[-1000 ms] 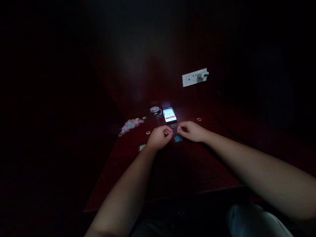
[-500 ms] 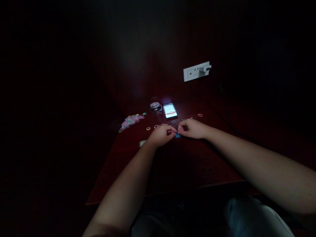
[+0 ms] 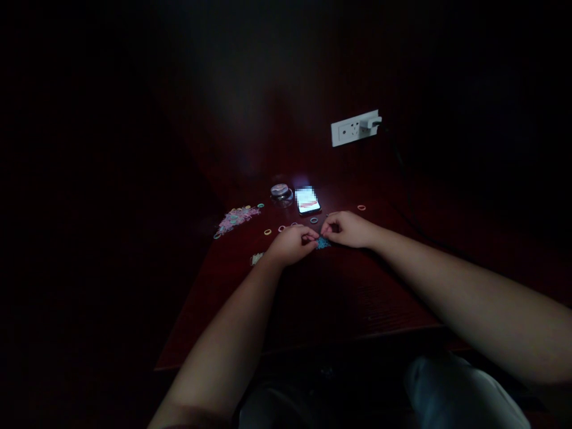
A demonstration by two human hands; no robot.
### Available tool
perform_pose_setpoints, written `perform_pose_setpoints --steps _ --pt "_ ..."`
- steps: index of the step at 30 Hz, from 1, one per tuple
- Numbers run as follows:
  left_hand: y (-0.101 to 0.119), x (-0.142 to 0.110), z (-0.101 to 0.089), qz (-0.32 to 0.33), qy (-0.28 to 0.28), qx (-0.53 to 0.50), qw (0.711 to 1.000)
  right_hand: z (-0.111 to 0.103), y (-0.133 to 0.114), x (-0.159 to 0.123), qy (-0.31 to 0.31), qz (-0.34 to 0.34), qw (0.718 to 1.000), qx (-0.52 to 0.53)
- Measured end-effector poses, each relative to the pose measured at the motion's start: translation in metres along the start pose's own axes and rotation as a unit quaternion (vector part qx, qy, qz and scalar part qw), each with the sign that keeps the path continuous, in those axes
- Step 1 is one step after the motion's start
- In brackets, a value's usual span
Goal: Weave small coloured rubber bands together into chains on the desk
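In a dark room, my left hand (image 3: 292, 244) and my right hand (image 3: 347, 229) meet over a dark red table (image 3: 322, 298). Both are closed in a pinch, fingertips nearly touching. Between and just below them lies a small blue cluster of tiny elastic bands (image 3: 322, 242), which the fingers touch. Exactly what each pinch holds is too small and dim to name. Loose coloured bands (image 3: 268, 232) lie scattered just beyond my left hand.
A pile of pastel bands (image 3: 236, 218) sits at the left. A lit phone (image 3: 308, 203) and a small round container (image 3: 280, 192) lie behind my hands. A white wall socket (image 3: 351, 130) with a plugged charger and dark cable is at the back right.
My hands have drawn closer together and come down onto the blue cluster. The view has tilted slightly, so the table objects sit a little higher in the picture.
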State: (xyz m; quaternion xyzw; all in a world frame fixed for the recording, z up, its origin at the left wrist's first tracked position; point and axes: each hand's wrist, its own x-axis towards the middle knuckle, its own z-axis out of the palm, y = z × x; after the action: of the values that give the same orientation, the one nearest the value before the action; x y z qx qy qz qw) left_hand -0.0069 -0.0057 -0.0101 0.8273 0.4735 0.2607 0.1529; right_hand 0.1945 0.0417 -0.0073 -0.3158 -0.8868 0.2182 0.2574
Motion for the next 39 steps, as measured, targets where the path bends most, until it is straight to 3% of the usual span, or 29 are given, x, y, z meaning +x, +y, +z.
perform_pose_setpoints --steps 18,25,29,34,39 --pt "0.001 0.002 0.003 -0.036 -0.012 0.037 0.999 0.006 0.006 0.001 -0.060 0.008 0.998 0.000" --pt "-0.002 0.002 0.005 -0.020 0.001 0.042 0.999 0.006 0.008 0.000 -0.047 0.032 0.997 0.049" --pt "-0.002 0.001 -0.002 -0.033 0.048 0.076 0.995 0.007 0.010 0.000 -0.024 0.034 0.997 0.062" --pt "-0.015 -0.003 -0.016 -0.117 0.169 0.161 0.965 0.008 0.011 0.001 -0.016 0.051 0.997 0.060" --pt "-0.049 -0.011 -0.038 -0.286 0.242 0.202 0.905 0.009 0.012 0.001 -0.014 0.050 0.996 0.069"
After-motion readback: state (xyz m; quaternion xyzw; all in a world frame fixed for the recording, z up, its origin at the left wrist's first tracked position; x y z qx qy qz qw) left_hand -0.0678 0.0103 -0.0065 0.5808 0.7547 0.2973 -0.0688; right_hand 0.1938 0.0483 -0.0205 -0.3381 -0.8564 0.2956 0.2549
